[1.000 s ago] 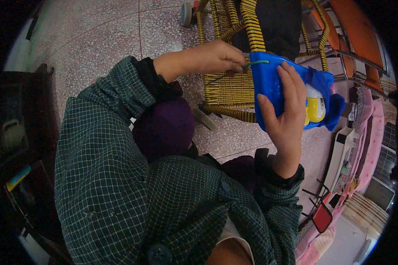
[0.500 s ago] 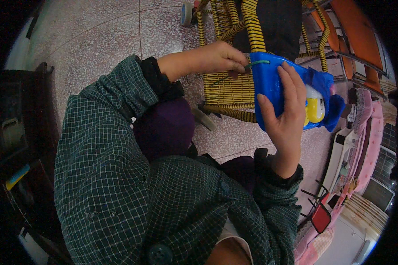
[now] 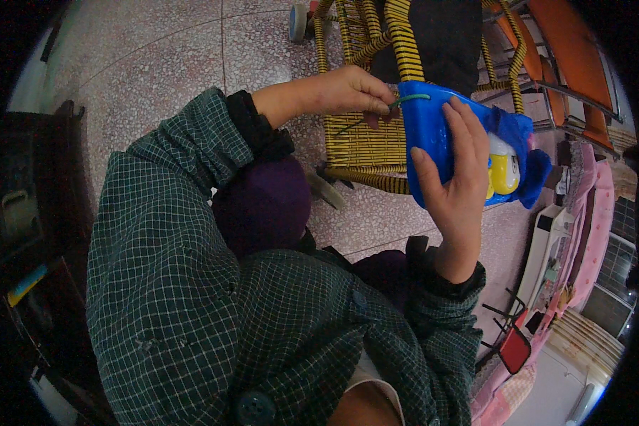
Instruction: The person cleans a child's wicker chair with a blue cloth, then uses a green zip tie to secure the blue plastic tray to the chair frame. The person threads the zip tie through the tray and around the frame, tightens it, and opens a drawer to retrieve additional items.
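Observation:
A blue plastic panel (image 3: 427, 156), with a yellow and white figure (image 3: 504, 174) on it, sits against the yellow-and-black wrapped frame (image 3: 405, 50) of a wheeled rattan seat. Through the panel's upper left corner runs a thin green cord (image 3: 413, 97). The fingers of my left hand (image 3: 351, 92) are pinched on the cord just left of that corner; a loose tail hangs below them. My right hand (image 3: 460, 174) lies against the panel's face, fingers and thumb stretched out. Blue cloth (image 3: 522, 149) is bunched at the panel's right side.
Under the frame is a woven rattan section (image 3: 362, 145), with wheels (image 3: 298, 23) near the floor. Orange folding seats (image 3: 575, 50) stand at the far right. A red stool (image 3: 515, 349) and pink bedding (image 3: 595, 220) are on the right. Dark furniture (image 3: 32, 184) lines the left.
Both hands keep their places on the cord and the panel. The panel and frame have shifted very slightly up and left in view.

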